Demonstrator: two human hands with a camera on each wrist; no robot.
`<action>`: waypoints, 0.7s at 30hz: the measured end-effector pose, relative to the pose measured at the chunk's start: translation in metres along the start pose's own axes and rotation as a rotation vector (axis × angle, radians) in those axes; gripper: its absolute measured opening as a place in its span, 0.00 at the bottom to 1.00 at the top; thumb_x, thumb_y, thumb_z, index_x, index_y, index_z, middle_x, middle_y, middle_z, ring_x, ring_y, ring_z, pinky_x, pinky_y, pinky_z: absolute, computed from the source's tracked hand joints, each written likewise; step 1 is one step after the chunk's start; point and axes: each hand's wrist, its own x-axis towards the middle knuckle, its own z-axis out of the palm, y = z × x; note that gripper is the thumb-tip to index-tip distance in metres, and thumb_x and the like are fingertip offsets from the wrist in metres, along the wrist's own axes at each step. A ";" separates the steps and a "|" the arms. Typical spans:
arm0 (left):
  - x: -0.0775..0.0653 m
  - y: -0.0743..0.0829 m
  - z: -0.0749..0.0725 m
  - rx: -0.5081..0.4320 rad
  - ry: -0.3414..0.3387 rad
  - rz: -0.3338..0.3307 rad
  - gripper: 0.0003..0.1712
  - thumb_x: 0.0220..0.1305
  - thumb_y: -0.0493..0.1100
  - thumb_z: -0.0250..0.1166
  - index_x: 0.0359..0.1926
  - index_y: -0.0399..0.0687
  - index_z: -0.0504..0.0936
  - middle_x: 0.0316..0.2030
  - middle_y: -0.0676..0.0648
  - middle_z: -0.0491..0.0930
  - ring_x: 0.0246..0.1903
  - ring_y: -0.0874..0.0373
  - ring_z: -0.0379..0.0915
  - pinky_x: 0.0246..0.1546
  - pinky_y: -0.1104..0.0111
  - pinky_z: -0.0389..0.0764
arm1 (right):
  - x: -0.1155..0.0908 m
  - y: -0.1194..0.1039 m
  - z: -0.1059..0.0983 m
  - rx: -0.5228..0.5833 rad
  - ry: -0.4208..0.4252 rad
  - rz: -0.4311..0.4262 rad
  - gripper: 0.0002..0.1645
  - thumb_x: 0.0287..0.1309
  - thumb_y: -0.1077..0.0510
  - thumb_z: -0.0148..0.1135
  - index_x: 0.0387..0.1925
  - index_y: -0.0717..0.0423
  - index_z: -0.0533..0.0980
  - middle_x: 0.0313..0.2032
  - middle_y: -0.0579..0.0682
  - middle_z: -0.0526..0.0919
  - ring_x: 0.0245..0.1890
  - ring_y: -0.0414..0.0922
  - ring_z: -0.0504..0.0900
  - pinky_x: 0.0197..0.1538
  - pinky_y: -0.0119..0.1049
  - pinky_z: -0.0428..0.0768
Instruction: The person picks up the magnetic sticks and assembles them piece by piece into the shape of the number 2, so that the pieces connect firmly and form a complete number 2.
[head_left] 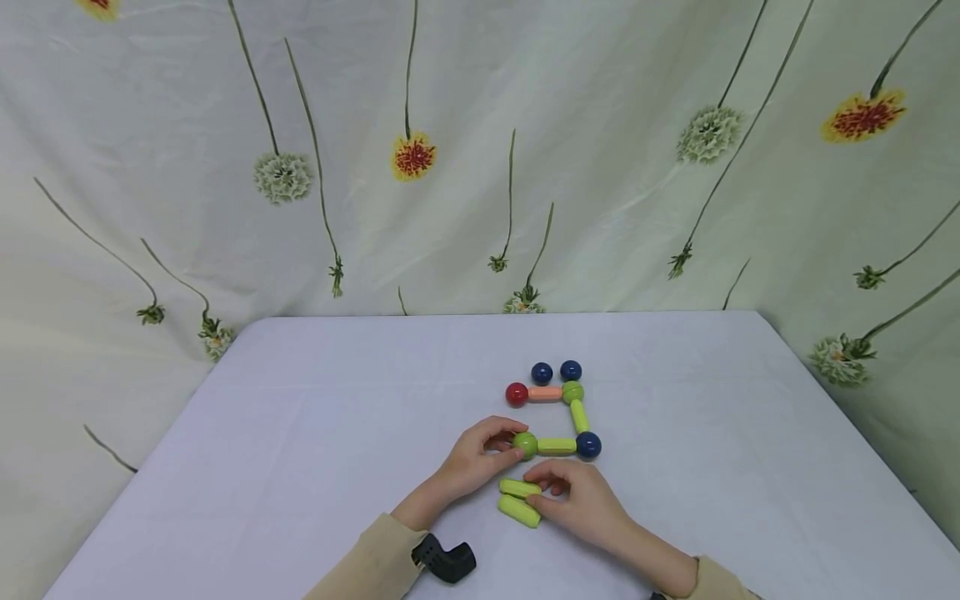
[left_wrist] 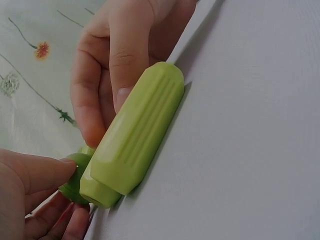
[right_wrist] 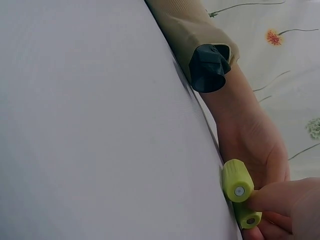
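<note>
My left hand pinches a green ball between thumb and fingers. This ball is the left end of a joined chain of balls and rods. Closer to me lie two loose yellow-green rods, side by side. My right hand has its thumb and index finger around the right end of the farther rod. The nearer rod lies just beside the thumb; in the left wrist view this ribbed rod partly covers the farther one. Metal discs show on the rod ends in the right wrist view.
From the held ball the chain runs through a green rod, a dark blue ball, another green rod, a green ball and a salmon rod to a red ball. Two dark blue balls sit behind it.
</note>
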 end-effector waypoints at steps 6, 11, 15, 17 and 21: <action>0.000 -0.001 0.000 -0.022 0.000 0.000 0.16 0.60 0.40 0.64 0.50 0.44 0.79 0.45 0.50 0.77 0.43 0.55 0.74 0.46 0.70 0.76 | -0.002 -0.001 -0.001 0.001 -0.029 0.017 0.12 0.50 0.54 0.69 0.38 0.51 0.81 0.30 0.38 0.81 0.29 0.34 0.75 0.32 0.28 0.75; 0.000 0.000 -0.001 -0.022 0.001 -0.005 0.16 0.60 0.40 0.65 0.49 0.45 0.79 0.45 0.50 0.77 0.43 0.56 0.74 0.45 0.70 0.76 | -0.005 -0.004 0.000 0.015 -0.054 0.012 0.12 0.49 0.54 0.70 0.38 0.49 0.81 0.30 0.37 0.79 0.28 0.35 0.74 0.31 0.28 0.74; -0.001 0.003 -0.001 -0.016 0.000 -0.009 0.16 0.60 0.40 0.64 0.50 0.45 0.79 0.45 0.50 0.77 0.43 0.57 0.74 0.45 0.70 0.76 | -0.008 -0.006 0.002 0.022 -0.065 0.010 0.12 0.49 0.53 0.70 0.38 0.48 0.82 0.29 0.36 0.79 0.28 0.35 0.74 0.32 0.28 0.74; -0.001 0.003 -0.001 -0.016 -0.001 -0.008 0.16 0.61 0.40 0.64 0.50 0.44 0.79 0.45 0.50 0.77 0.43 0.56 0.74 0.45 0.70 0.76 | -0.009 -0.007 0.002 0.021 -0.070 0.009 0.11 0.49 0.53 0.70 0.37 0.48 0.82 0.29 0.36 0.79 0.28 0.34 0.74 0.31 0.28 0.74; -0.001 0.004 -0.001 -0.017 -0.001 -0.007 0.16 0.60 0.39 0.64 0.50 0.44 0.79 0.45 0.50 0.77 0.43 0.57 0.74 0.45 0.70 0.76 | -0.010 -0.008 0.003 0.025 -0.074 0.003 0.11 0.50 0.53 0.69 0.38 0.48 0.82 0.28 0.36 0.79 0.27 0.34 0.74 0.30 0.28 0.74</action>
